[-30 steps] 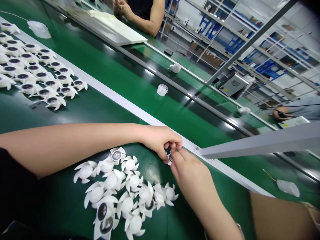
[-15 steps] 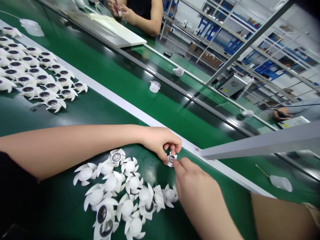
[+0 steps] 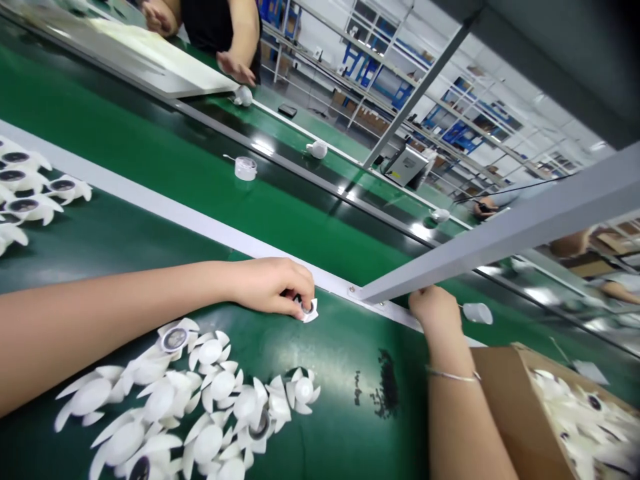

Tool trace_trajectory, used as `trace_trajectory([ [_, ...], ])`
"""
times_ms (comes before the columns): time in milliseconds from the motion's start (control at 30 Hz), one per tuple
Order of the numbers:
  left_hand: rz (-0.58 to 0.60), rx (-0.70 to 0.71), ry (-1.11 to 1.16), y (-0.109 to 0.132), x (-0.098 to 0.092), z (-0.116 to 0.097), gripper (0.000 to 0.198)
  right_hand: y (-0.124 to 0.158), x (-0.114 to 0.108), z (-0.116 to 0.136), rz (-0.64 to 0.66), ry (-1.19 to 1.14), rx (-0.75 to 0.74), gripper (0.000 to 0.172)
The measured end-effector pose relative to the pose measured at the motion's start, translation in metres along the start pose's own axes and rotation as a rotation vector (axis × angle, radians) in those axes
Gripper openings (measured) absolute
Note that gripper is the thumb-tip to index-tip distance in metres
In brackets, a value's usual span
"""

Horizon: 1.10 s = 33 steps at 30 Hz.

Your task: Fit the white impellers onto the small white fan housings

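My left hand (image 3: 280, 287) is closed on a small white fan piece (image 3: 309, 311) with a dark ring, just over the green table. My right hand (image 3: 436, 308) is at the rail right of the metal post, its fingers bent down and mostly hidden, so what they hold cannot be seen. Below my left arm lies a loose heap of white fan blades (image 3: 207, 443), most with hubs up, a few showing dark round centres. More white fan blades (image 3: 25, 205) with dark centres sit in rows at the far left.
A pale rail (image 3: 175, 217) and slanted metal post (image 3: 480, 237) border the green conveyor (image 3: 200, 180), which carries a clear cup (image 3: 245, 169) and a white cup (image 3: 477, 313). A cardboard box (image 3: 505, 400) of white parts stands right. Across the conveyor is a person (image 3: 215, 27).
My right hand has left the fan piece and moved right to the rail. My left hand keeps the piece. The view has shifted right, bringing the box's contents into sight.
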<state>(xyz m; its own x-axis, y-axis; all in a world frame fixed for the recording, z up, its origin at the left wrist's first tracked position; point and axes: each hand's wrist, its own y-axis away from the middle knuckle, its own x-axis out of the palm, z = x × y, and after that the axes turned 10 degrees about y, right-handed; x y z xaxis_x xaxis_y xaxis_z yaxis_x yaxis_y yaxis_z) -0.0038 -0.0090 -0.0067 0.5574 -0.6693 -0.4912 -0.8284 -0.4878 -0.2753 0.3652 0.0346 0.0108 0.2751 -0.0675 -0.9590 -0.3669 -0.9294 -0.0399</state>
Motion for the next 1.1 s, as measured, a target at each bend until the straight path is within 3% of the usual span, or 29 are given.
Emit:
trace_trajectory([
  [200, -0.017, -0.021, 0.021, 0.0, 0.0, 0.0, 0.012, -0.016, 0.04, -0.017, -0.13, -0.104, 0.141, 0.042],
  [367, -0.019, -0.045, 0.046, 0.001, 0.001, 0.003, 0.013, -0.029, 0.053, -0.026, -0.13, -0.157, 0.156, 0.033],
  [567, -0.017, -0.054, 0.028, 0.001, 0.002, 0.002, 0.015, -0.037, 0.055, -0.027, -0.059, -0.18, 0.134, 0.033],
  [833, -0.018, -0.054, 0.039, 0.002, 0.003, 0.002, 0.015, -0.037, 0.05, -0.027, -0.076, -0.213, -0.008, 0.043],
  [1100, -0.027, -0.039, 0.052, 0.001, 0.003, 0.004, 0.015, -0.026, 0.043, -0.013, -0.251, -0.299, -0.143, 0.031],
])
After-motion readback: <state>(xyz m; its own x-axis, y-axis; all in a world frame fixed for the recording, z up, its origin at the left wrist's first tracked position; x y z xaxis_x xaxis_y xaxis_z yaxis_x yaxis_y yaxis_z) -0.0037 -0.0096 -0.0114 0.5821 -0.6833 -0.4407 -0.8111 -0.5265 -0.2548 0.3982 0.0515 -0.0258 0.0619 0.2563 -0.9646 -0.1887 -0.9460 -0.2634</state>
